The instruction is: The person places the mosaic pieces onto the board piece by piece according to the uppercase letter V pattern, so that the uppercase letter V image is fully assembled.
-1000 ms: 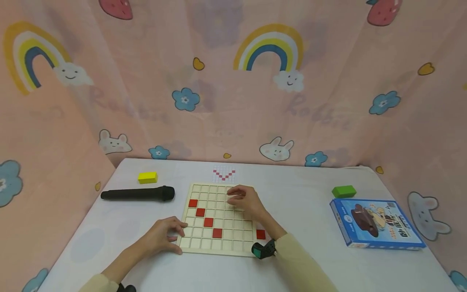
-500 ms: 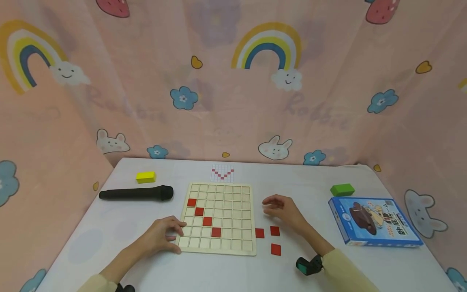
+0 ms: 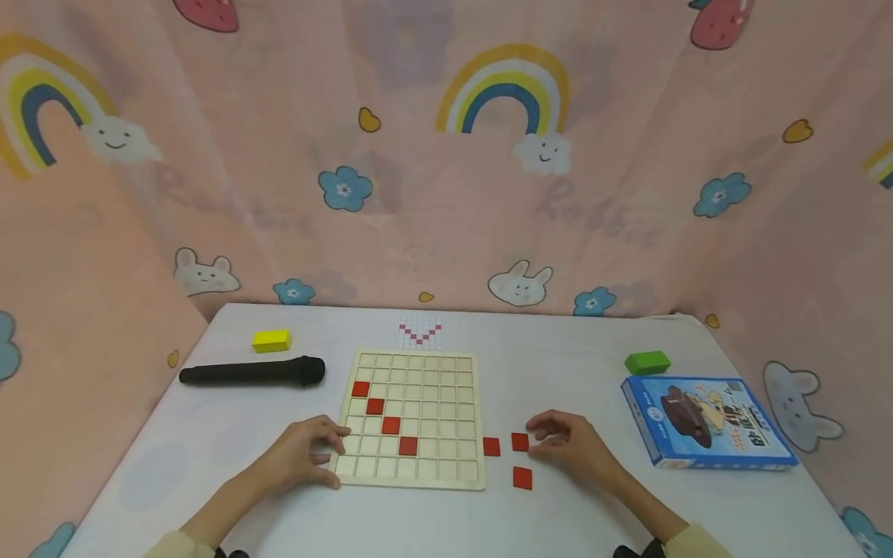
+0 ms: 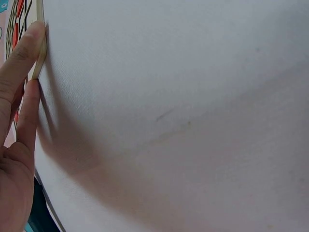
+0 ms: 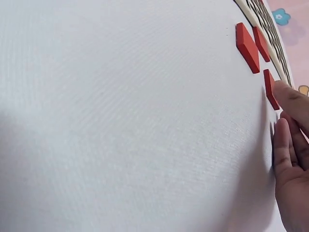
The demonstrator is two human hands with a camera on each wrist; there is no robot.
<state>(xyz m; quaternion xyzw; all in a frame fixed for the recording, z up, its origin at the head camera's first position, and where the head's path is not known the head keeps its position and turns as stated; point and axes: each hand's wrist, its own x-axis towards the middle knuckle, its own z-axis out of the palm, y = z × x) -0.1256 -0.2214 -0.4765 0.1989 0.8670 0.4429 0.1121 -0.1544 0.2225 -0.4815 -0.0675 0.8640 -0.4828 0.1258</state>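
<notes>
A cream grid board (image 3: 446, 463) lies on the white table with several red square tiles in a diagonal, one of them a lower tile (image 3: 408, 446). My left hand (image 3: 296, 457) grips the board's front left corner, fingers on the left edge and thumb at the corner; the left wrist view shows the fingertips on the board's rim (image 4: 42, 48). Right of the board lie three loose red tiles: one beside its edge (image 3: 491, 447), a far one (image 3: 519, 442) and a near one (image 3: 522, 478). My right hand (image 3: 568, 446), fingers loosely bent, has its fingertips right at the far tile's right edge.
Behind the board lies a small printed pattern card (image 3: 420, 333) with a red V. A black microphone (image 3: 251, 373) and a yellow block (image 3: 271, 341) are at the left. On the right are a blue box (image 3: 708, 422) and a green block (image 3: 647, 363).
My right hand has moved from over the board's upper right, out to the right and down to the loose tiles. The left hand stays at the board's corner.
</notes>
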